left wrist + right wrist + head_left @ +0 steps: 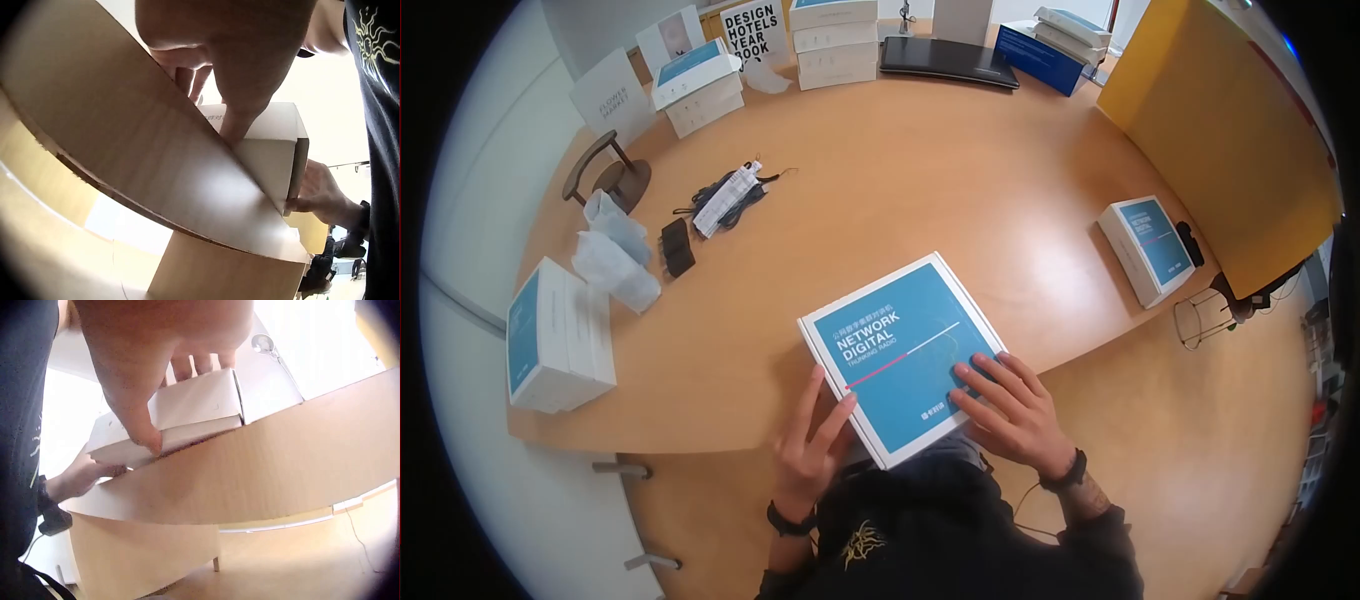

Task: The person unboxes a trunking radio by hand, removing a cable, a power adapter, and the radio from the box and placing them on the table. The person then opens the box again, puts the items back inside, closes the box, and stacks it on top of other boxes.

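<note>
A flat white box with a blue top [900, 370], printed "NETWORK DIGITAL", lies tilted at the table's front edge, its near corner overhanging toward the person. On its left side rests my left hand [805, 460], with fingers along the edge; the left wrist view shows the thumb against the box's white side [265, 162]. My right hand [1015, 415] grips the right side, fingers spread over the blue top. In the right wrist view its thumb [147, 437] presses the white side wall. The box appears closed, and its underside is hidden.
Upright white boxes [565, 340] and crumpled white wrapping [615, 260] stand left. A black block [677, 248], bundled cable [730, 200] and small chair model [615, 175] lie behind. Another blue-topped box [1150, 250] is right. A black laptop [950, 62] and box stacks [835, 45] line the back.
</note>
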A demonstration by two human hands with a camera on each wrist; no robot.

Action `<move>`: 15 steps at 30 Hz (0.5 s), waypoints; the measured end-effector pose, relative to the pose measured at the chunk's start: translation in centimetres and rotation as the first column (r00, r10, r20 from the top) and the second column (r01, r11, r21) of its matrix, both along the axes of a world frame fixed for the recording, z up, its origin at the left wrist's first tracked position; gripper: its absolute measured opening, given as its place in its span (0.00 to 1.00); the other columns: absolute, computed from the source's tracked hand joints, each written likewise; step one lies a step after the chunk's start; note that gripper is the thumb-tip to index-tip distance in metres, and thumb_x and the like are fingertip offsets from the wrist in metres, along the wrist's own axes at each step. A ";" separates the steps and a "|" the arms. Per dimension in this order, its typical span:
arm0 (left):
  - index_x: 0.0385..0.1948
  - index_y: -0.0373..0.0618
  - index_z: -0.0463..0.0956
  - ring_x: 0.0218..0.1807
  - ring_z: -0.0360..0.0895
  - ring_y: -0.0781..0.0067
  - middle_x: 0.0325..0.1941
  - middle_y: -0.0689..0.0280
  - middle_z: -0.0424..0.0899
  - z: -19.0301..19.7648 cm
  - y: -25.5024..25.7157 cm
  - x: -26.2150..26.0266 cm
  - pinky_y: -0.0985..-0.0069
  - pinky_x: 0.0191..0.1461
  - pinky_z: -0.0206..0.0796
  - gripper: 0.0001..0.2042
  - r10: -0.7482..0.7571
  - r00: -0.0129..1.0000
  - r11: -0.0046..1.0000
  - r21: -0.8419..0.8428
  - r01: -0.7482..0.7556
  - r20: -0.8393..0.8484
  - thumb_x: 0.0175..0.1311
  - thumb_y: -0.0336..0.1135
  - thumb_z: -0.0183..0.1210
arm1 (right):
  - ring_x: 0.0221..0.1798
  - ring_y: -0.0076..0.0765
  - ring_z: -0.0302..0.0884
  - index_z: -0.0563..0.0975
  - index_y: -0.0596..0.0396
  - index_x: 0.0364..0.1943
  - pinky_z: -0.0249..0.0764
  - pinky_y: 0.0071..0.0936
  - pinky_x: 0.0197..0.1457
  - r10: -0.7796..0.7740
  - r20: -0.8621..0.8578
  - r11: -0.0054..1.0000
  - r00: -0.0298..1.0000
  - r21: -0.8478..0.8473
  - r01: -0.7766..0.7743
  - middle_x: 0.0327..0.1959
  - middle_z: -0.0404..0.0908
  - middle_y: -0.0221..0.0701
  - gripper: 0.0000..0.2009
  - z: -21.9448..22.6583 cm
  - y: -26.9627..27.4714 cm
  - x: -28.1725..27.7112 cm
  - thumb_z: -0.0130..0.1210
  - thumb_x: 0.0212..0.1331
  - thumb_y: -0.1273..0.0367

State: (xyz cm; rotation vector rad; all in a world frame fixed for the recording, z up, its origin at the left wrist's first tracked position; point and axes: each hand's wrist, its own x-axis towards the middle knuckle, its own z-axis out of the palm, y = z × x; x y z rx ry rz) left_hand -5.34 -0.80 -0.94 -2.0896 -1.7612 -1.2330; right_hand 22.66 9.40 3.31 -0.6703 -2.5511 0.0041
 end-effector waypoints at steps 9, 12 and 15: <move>0.64 0.49 0.75 0.64 0.80 0.51 0.72 0.48 0.71 2.2 -0.6 -0.1 0.64 0.55 0.81 0.30 -0.040 0.982 0.985 -0.158 0.070 0.187 0.55 0.21 0.65 | 0.64 0.46 0.80 0.81 0.52 0.55 0.77 0.41 0.66 0.193 0.032 0.981 0.981 -0.036 -0.192 0.60 0.83 0.38 0.23 4.1 0.0 0.7 0.66 0.56 0.59; 0.67 0.45 0.71 0.66 0.78 0.48 0.71 0.48 0.72 2.2 -0.9 0.2 0.62 0.59 0.79 0.33 -0.023 0.978 0.983 -0.173 0.061 0.210 0.54 0.20 0.64 | 0.56 0.46 0.85 0.81 0.55 0.54 0.80 0.38 0.61 0.230 -0.108 0.973 0.967 0.040 -0.227 0.54 0.86 0.39 0.21 4.8 0.6 1.1 0.63 0.61 0.57; 0.69 0.43 0.68 0.68 0.75 0.46 0.70 0.49 0.74 2.4 -1.1 0.4 0.60 0.62 0.77 0.35 -0.038 0.962 0.984 -0.156 0.082 0.271 0.54 0.20 0.63 | 0.48 0.50 0.88 0.79 0.57 0.50 0.84 0.41 0.52 0.227 -0.251 0.969 0.941 0.155 -0.192 0.46 0.87 0.43 0.18 6.6 1.7 0.4 0.65 0.62 0.62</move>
